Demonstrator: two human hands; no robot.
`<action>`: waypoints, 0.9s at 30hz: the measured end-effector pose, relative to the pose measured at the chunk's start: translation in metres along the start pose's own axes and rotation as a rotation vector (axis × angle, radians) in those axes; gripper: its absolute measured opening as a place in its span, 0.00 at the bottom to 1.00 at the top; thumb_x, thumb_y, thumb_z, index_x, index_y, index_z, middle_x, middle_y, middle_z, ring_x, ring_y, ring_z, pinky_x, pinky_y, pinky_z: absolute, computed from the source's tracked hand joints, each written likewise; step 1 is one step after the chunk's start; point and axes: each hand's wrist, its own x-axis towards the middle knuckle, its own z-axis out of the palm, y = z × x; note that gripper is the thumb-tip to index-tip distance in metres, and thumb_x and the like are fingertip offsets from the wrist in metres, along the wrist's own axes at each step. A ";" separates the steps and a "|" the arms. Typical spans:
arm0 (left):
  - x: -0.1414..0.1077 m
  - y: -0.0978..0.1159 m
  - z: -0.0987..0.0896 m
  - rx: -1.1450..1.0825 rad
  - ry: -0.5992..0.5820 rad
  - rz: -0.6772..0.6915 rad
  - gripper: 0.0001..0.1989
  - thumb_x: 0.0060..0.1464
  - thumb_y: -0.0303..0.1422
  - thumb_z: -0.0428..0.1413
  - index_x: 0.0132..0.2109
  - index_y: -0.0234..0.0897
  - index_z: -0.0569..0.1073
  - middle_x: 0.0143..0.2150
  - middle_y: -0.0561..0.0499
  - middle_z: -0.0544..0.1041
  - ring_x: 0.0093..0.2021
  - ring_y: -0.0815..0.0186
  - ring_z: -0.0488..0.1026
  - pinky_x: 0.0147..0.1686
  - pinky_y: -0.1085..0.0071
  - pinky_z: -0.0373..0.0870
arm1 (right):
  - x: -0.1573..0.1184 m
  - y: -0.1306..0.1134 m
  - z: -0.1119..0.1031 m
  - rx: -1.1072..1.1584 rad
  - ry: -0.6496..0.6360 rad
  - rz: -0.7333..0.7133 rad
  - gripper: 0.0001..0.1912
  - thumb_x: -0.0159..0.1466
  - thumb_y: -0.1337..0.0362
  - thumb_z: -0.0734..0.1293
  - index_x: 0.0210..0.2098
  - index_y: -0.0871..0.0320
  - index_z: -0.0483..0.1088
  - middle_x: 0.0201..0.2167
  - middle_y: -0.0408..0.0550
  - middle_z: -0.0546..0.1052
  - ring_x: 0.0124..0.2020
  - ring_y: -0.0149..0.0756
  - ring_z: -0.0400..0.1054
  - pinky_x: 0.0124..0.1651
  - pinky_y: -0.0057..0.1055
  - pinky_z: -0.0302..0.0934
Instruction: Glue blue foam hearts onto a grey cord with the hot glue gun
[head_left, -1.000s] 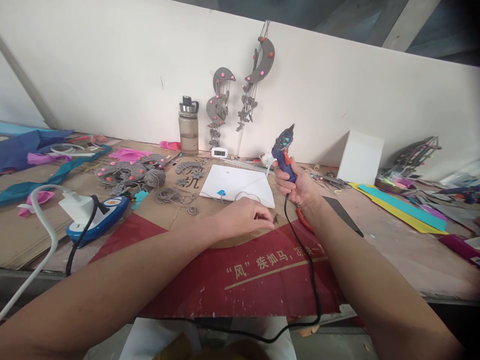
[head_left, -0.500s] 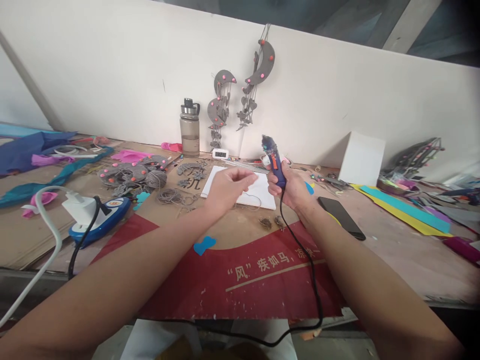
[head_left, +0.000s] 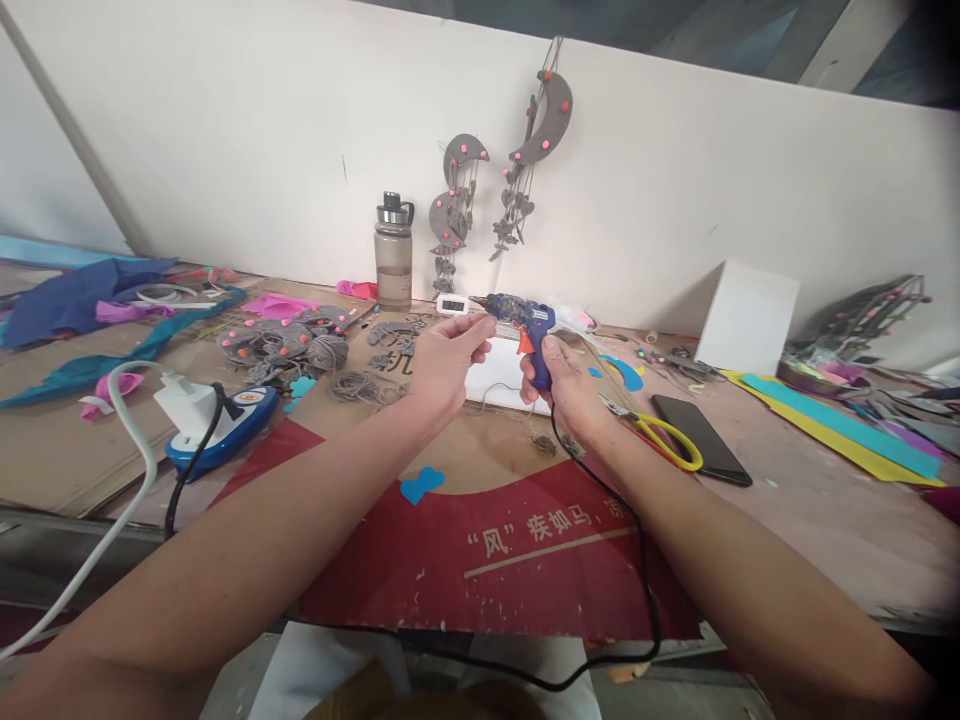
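Note:
My right hand (head_left: 561, 385) is wrapped round the handle of a blue glue gun (head_left: 538, 345) with an orange trigger; its nozzle points left. My left hand (head_left: 448, 365) is pinched just left of the nozzle, fingertips together; whatever it holds is too small to make out. A thin thread (head_left: 499, 388) curls over the white sheet (head_left: 491, 372) below the hands. Small brown tangled bits (head_left: 544, 445) lie on the cardboard beneath. A blue paper cut-out (head_left: 422, 484) is nearer to me.
Yellow-handled scissors (head_left: 667, 440) and a black phone (head_left: 701, 438) lie at the right. A bottle (head_left: 394, 255) stands at the back. Grey yarn (head_left: 356, 385) and a blue power strip (head_left: 225, 435) are at the left. The black cord (head_left: 646, 575) hangs past the front edge.
The glue gun has turned from upright to nozzle-left and come close to my left fingertips. My right hand has shifted left, uncovering the scissors. The view has swung slightly left.

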 end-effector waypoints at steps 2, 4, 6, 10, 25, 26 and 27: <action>-0.001 0.001 0.001 -0.008 -0.002 0.011 0.08 0.43 0.30 0.64 0.31 0.31 0.75 0.26 0.53 0.72 0.24 0.77 0.64 0.25 0.76 0.60 | 0.000 0.001 0.000 -0.041 0.014 -0.012 0.20 0.64 0.43 0.59 0.30 0.53 0.58 0.24 0.38 0.66 0.17 0.26 0.60 0.22 0.28 0.57; -0.003 0.001 0.001 -0.012 0.007 0.017 0.07 0.43 0.29 0.64 0.31 0.31 0.75 0.26 0.53 0.73 0.24 0.76 0.65 0.25 0.76 0.61 | 0.000 0.002 0.000 -0.090 0.030 -0.027 0.20 0.64 0.42 0.58 0.31 0.52 0.58 0.24 0.38 0.66 0.17 0.27 0.60 0.22 0.28 0.57; -0.004 0.001 0.002 -0.016 0.022 0.013 0.07 0.43 0.29 0.64 0.32 0.31 0.76 0.27 0.52 0.73 0.24 0.76 0.65 0.26 0.76 0.61 | 0.000 0.002 0.000 -0.132 0.044 -0.039 0.21 0.65 0.42 0.57 0.31 0.52 0.58 0.24 0.37 0.66 0.17 0.27 0.60 0.22 0.28 0.56; -0.004 0.000 0.002 -0.013 0.035 0.003 0.07 0.44 0.28 0.63 0.32 0.31 0.75 0.27 0.51 0.74 0.23 0.76 0.65 0.25 0.76 0.61 | 0.000 0.002 0.001 -0.208 0.082 -0.036 0.22 0.64 0.40 0.56 0.31 0.53 0.58 0.23 0.38 0.66 0.17 0.27 0.60 0.22 0.27 0.55; 0.008 -0.002 -0.008 -0.029 0.096 -0.095 0.06 0.44 0.24 0.59 0.23 0.32 0.69 0.22 0.53 0.70 0.21 0.77 0.63 0.23 0.78 0.58 | -0.006 -0.015 0.016 0.324 0.064 0.222 0.21 0.61 0.44 0.64 0.33 0.55 0.58 0.20 0.34 0.60 0.14 0.21 0.48 0.16 0.23 0.48; 0.009 -0.003 -0.009 -0.024 0.099 -0.106 0.06 0.44 0.24 0.59 0.24 0.31 0.70 0.22 0.53 0.71 0.21 0.77 0.63 0.23 0.78 0.59 | -0.005 -0.016 0.016 0.345 0.068 0.234 0.20 0.62 0.44 0.64 0.33 0.55 0.58 0.19 0.33 0.60 0.13 0.21 0.47 0.16 0.22 0.47; 0.009 -0.004 -0.009 -0.018 0.094 -0.113 0.06 0.45 0.24 0.60 0.24 0.31 0.70 0.23 0.52 0.72 0.21 0.77 0.64 0.23 0.78 0.59 | -0.005 -0.017 0.015 0.349 0.076 0.234 0.20 0.62 0.44 0.63 0.34 0.55 0.59 0.19 0.33 0.60 0.14 0.21 0.47 0.16 0.22 0.46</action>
